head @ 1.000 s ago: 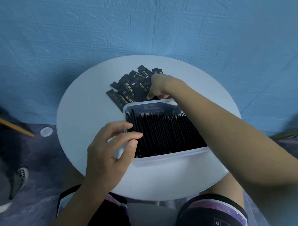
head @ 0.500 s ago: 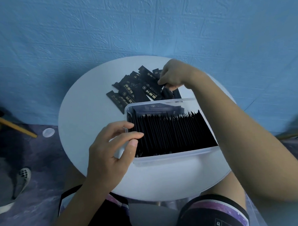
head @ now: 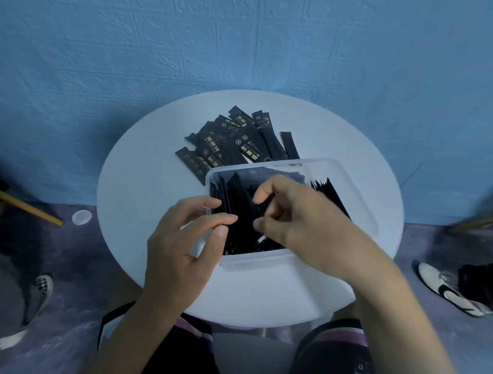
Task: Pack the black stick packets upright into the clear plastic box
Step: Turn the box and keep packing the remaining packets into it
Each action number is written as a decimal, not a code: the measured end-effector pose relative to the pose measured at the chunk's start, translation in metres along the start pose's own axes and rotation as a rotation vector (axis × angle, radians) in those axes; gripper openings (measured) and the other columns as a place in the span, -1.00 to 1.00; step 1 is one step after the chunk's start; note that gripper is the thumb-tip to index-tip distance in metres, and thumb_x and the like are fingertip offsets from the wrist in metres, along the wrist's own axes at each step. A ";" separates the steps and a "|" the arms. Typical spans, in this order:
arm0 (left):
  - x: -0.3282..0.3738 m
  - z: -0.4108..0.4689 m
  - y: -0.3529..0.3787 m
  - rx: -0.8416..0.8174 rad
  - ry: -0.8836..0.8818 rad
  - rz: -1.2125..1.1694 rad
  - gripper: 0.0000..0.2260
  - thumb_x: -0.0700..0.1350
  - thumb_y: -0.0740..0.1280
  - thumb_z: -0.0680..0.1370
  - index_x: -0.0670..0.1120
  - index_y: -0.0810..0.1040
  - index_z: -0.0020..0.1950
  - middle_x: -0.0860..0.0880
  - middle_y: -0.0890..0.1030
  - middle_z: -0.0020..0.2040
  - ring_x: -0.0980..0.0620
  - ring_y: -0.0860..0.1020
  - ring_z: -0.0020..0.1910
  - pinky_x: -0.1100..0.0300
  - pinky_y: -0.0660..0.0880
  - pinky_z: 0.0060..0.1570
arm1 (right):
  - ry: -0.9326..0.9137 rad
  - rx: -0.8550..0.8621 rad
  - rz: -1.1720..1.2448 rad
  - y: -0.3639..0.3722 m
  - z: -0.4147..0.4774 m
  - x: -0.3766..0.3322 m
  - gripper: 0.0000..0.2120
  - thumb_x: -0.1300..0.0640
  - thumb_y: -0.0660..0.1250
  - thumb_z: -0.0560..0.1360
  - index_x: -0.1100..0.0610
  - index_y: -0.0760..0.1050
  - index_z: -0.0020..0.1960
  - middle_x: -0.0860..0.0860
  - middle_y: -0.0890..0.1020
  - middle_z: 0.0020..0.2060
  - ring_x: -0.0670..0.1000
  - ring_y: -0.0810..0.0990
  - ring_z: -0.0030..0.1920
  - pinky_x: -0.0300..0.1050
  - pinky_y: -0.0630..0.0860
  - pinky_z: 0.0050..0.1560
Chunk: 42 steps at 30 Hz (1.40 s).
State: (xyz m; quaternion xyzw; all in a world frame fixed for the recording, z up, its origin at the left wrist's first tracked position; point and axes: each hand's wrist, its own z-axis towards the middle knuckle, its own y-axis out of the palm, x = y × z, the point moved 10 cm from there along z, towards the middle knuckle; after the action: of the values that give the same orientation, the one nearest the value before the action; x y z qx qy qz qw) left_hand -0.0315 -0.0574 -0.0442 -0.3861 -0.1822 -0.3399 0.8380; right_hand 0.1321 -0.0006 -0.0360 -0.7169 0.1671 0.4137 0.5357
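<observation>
A clear plastic box [head: 363, 210] stands on the round white table [head: 143, 188], with a row of black stick packets [head: 239, 207] upright in its left half. Behind the box, several loose black packets [head: 237, 142] lie in a flat pile. My left hand [head: 183, 246] grips the box's left rim, its fingertips against the upright row. Over the middle of the box, my right hand [head: 297, 215] pinches one black packet between thumb and fingers, its lower end among the upright ones. The right part of the box holds no packets.
A blue textured wall rises close behind the table. On the floor are a shoe [head: 41, 292] at the left, another shoe [head: 447, 288] at the right, a wooden rod [head: 23, 206] and a small white disc [head: 82, 217]. My knees sit under the table's near edge.
My right hand left the loose pile behind the box and came back over the box with a packet. My left hand stayed on the box's left rim.
</observation>
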 end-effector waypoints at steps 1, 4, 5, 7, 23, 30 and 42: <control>0.000 0.000 0.000 -0.001 -0.001 0.000 -0.74 -0.06 0.24 0.62 -0.07 0.73 0.06 0.02 0.58 0.16 0.03 0.59 0.07 0.31 0.48 0.11 | 0.006 -0.025 -0.005 0.006 0.000 0.000 -0.76 0.07 0.44 0.52 -0.14 0.44 0.08 -0.11 0.63 -0.26 -0.04 0.57 -0.25 0.02 0.55 -0.13; -0.001 -0.001 0.000 -0.003 0.002 -0.001 -0.74 -0.05 0.24 0.62 -0.06 0.72 0.07 0.02 0.58 0.17 0.03 0.59 0.08 0.31 0.48 0.12 | 0.041 -0.078 -0.047 0.013 0.004 0.000 -0.57 -0.03 0.45 0.51 -0.15 0.39 0.32 -0.15 0.66 -0.22 -0.08 0.59 -0.19 -0.10 0.51 -0.11; -0.001 -0.001 0.001 -0.004 0.002 -0.004 -0.74 -0.05 0.24 0.62 -0.05 0.72 0.08 0.02 0.58 0.17 0.03 0.59 0.08 0.30 0.49 0.12 | 0.050 -0.083 -0.070 0.013 0.006 0.001 -0.53 -0.07 0.44 0.51 -0.13 0.38 0.37 -0.15 0.66 -0.20 -0.09 0.60 -0.18 -0.12 0.50 -0.10; -0.002 -0.001 0.001 -0.003 0.003 -0.010 -0.75 -0.04 0.24 0.62 -0.04 0.72 0.08 0.03 0.58 0.17 0.03 0.59 0.09 0.24 0.52 0.10 | 0.066 -0.086 -0.070 0.012 0.010 0.003 -0.59 -0.13 0.40 0.54 -0.10 0.45 0.34 -0.12 0.67 -0.21 -0.10 0.61 -0.16 -0.08 0.55 -0.05; 0.001 -0.004 0.000 -0.001 0.048 -0.029 -0.72 0.04 0.19 0.68 0.01 0.69 0.13 0.00 0.62 0.17 -0.02 0.60 0.11 0.08 0.56 0.06 | 0.128 -0.177 0.049 0.021 0.029 -0.001 -0.78 -0.02 0.33 0.61 0.14 0.53 0.03 0.02 0.68 -0.39 -0.08 0.60 -0.42 -0.22 0.49 -0.42; 0.003 -0.003 0.002 -0.016 0.070 -0.017 -0.77 -0.02 0.23 0.66 0.02 0.68 0.14 0.01 0.63 0.17 -0.03 0.60 0.13 0.10 0.54 0.09 | 0.162 -0.244 0.103 0.025 0.033 -0.007 -0.78 0.07 0.29 0.65 0.25 0.47 0.05 0.09 0.65 -0.40 -0.03 0.61 -0.46 -0.25 0.50 -0.48; 0.020 0.002 -0.009 0.030 0.141 0.137 -0.78 -0.09 0.30 0.60 -0.10 0.74 0.01 -0.05 0.65 0.09 -0.10 0.56 0.09 0.20 0.41 0.20 | 0.137 -0.293 0.081 0.027 0.033 -0.003 -0.68 -0.02 0.29 0.65 0.25 0.50 -0.08 0.09 0.64 -0.46 -0.03 0.59 -0.49 -0.25 0.51 -0.45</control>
State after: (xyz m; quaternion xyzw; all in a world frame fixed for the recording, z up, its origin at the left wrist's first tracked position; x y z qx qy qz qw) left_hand -0.0239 -0.0689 -0.0262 -0.3602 -0.1008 -0.3056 0.8756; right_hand 0.0985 0.0190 -0.0534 -0.8066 0.1700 0.4051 0.3954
